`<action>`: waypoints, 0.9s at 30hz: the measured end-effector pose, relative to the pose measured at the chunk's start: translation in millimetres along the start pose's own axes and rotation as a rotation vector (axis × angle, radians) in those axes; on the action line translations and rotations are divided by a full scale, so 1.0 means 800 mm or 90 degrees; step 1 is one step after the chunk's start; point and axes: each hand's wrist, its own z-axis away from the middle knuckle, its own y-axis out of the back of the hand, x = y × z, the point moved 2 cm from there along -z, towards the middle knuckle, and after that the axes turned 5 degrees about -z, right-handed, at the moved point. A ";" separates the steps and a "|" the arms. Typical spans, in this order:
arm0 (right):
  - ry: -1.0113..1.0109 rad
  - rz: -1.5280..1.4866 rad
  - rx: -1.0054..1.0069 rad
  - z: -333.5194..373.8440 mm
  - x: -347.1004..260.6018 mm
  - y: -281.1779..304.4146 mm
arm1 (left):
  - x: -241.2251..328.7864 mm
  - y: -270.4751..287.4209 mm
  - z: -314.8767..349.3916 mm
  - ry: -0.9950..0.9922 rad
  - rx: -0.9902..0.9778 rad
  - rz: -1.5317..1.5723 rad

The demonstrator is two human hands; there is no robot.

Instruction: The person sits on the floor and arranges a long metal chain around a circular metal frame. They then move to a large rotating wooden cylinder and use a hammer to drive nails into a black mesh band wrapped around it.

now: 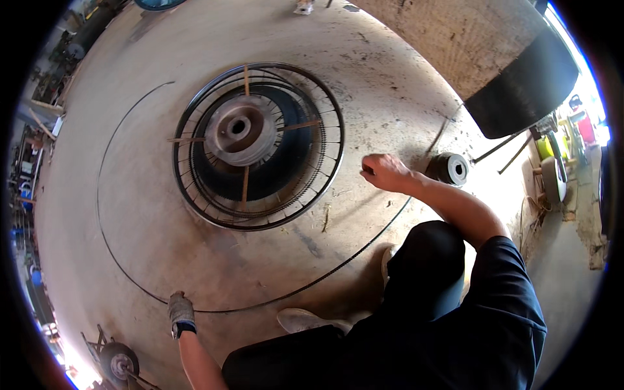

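The dark strip [312,284], thin and with an edge that looks toothed, lies in a wide curve on the floor [140,195]. From its free end near 10 o'clock it goes down past 9 o'clock, reaches the left hand [182,309] between 7 and 8 o'clock, and continues past 6 o'clock to the right forearm [448,198] at 3 o'clock, where the arm hides it. The springy look of this bend is perhaps why so much free floor is left for it.

The left hand wears a grey glove [180,313], and its grip seems closed around the strip; probably the glove protects the skin from the rough edge. The right hand [388,174], between 2 and 3 o'clock, is bare. Its fingers are curled, but I cannot tell whether this grip is closed on something.

Between 10 and 11 o'clock, the round reel [240,186] lies flat, with a heavy metal hub [227,138] in its middle, which may give it weight to stay steady. Flat bars [246,78] cross it, and I suppose they keep the loops inside in order.

Beyond the right hand, toward 3 o'clock, a black cylinder [450,169] with a hole rests on the floor, near the forearm.
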 end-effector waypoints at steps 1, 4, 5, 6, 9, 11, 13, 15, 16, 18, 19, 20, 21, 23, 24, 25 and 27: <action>0.015 -0.014 0.046 -0.020 -0.014 -0.002 | 0.004 0.004 0.000 0.016 0.005 0.034; -0.002 -0.058 0.177 -0.068 -0.053 -0.003 | 0.062 0.035 0.008 -0.013 0.044 0.098; -0.015 -0.076 0.221 -0.081 -0.059 -0.002 | 0.081 0.052 0.015 -0.061 0.078 0.090; -0.080 -0.095 0.217 -0.096 -0.057 -0.002 | 0.097 0.063 0.020 -0.106 0.112 0.083; -0.236 -0.127 0.213 -0.138 -0.032 -0.019 | 0.145 0.074 0.014 -0.328 0.188 0.022; -0.326 -0.344 0.151 -0.144 -0.004 -0.041 | 0.240 0.113 0.030 -0.526 0.284 0.021; -0.366 -0.538 0.125 -0.156 0.009 -0.071 | 0.307 0.132 0.043 -0.641 0.292 -0.021; -0.384 -0.723 0.118 -0.167 0.004 -0.090 | 0.363 0.129 0.047 -0.727 0.331 -0.014; -0.379 -0.788 0.112 -0.171 -0.004 -0.097 | 0.387 0.127 0.050 -0.734 0.342 -0.001; -0.351 -0.868 0.070 -0.178 -0.012 -0.103 | 0.430 0.120 0.046 -0.747 0.347 0.021; -0.336 -0.906 0.048 -0.181 -0.015 -0.105 | 0.447 0.113 0.043 -0.751 0.340 0.032; -0.348 -0.905 0.044 -0.181 -0.014 -0.104 | 0.465 0.109 0.042 -0.740 0.346 0.016; -0.361 -0.905 0.038 -0.180 -0.014 -0.105 | 0.480 0.107 0.041 -0.728 0.352 0.000; -0.375 -0.890 0.051 -0.177 -0.012 -0.104 | 0.505 0.087 0.031 -0.691 0.317 -0.005; -0.372 -0.914 0.056 -0.174 -0.013 -0.104 | 0.512 0.075 0.023 -0.663 0.294 0.026; -0.370 -0.937 0.058 -0.170 -0.020 -0.103 | 0.517 0.060 0.017 -0.633 0.270 0.059; -0.373 -0.975 0.018 -0.156 -0.033 -0.098 | 0.523 0.049 0.021 -0.570 0.189 0.065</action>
